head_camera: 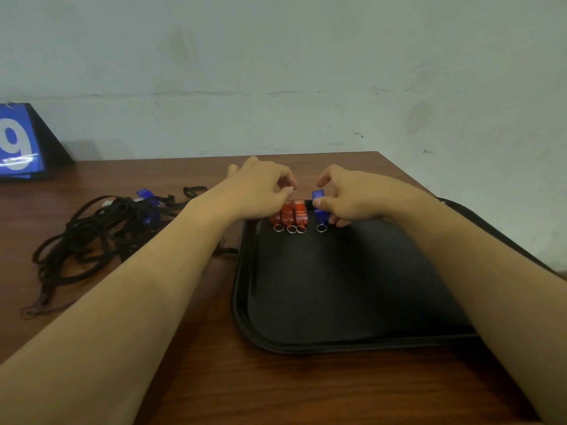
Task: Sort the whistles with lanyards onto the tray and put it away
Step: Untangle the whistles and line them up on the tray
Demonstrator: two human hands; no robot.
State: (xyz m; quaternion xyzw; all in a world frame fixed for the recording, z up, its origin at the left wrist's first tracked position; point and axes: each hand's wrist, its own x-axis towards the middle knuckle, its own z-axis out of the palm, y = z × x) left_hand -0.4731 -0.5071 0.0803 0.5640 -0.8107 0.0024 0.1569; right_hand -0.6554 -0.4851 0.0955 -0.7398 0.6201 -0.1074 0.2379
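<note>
At the far edge of the black tray (337, 302) sit 3 red whistles (290, 214) side by side, key rings toward the person. Just right of them, the right hand (346, 197) pinches a blue whistle (319, 207). The left hand (260, 188) curls over the red ones, fingertips touching them. Left on the wooden table (214, 378) lies a tangle of black lanyards (92, 237) with another blue whistle (144, 194); a blue number card (17, 142) stands behind.

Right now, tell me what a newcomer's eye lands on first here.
Two hands meet at the far edge of a black tray: the left hand on a row of red whistles, the right hand pinching a blue whistle. Left of the tray, black lanyards lie tangled on the table.
</note>
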